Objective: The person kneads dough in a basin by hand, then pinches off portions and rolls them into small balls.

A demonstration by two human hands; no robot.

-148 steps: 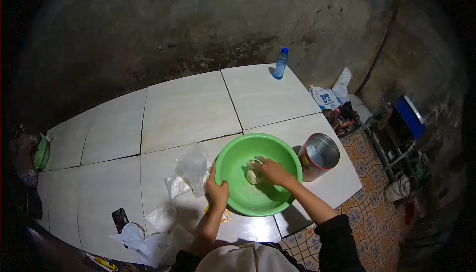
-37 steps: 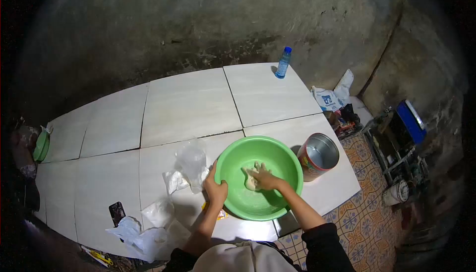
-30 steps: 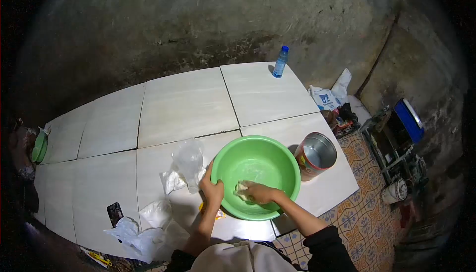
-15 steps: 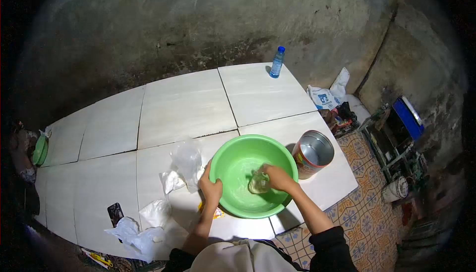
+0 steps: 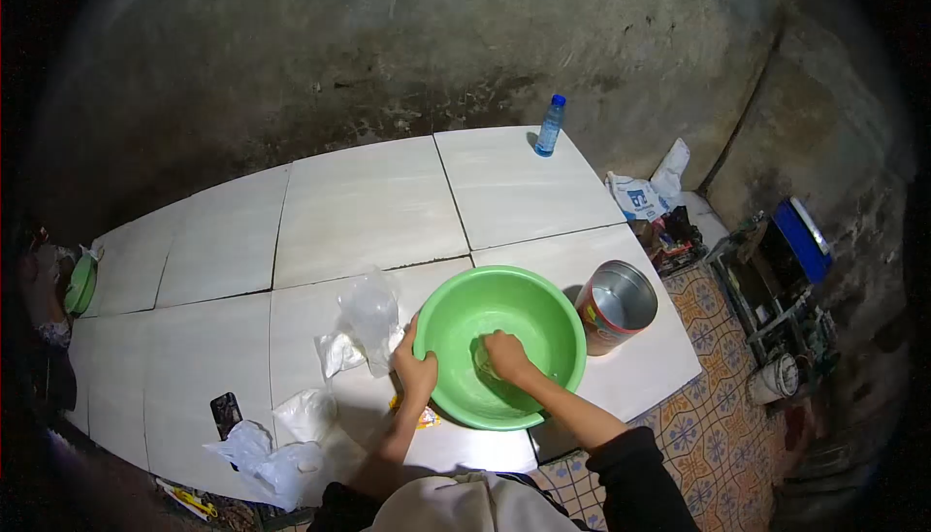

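Inside the green basin, the right hand curls against pale dough — gripping or just pressing, I can't tell. The left hand clamps the basin's left rim — if it loosened, a shove could skid the basin into the tin just right of it.

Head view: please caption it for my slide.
Left hand holds the bowl, right hand is down inside it, and an open tin stands alongside.

Seemingly a kitchen (basin, tiled table)
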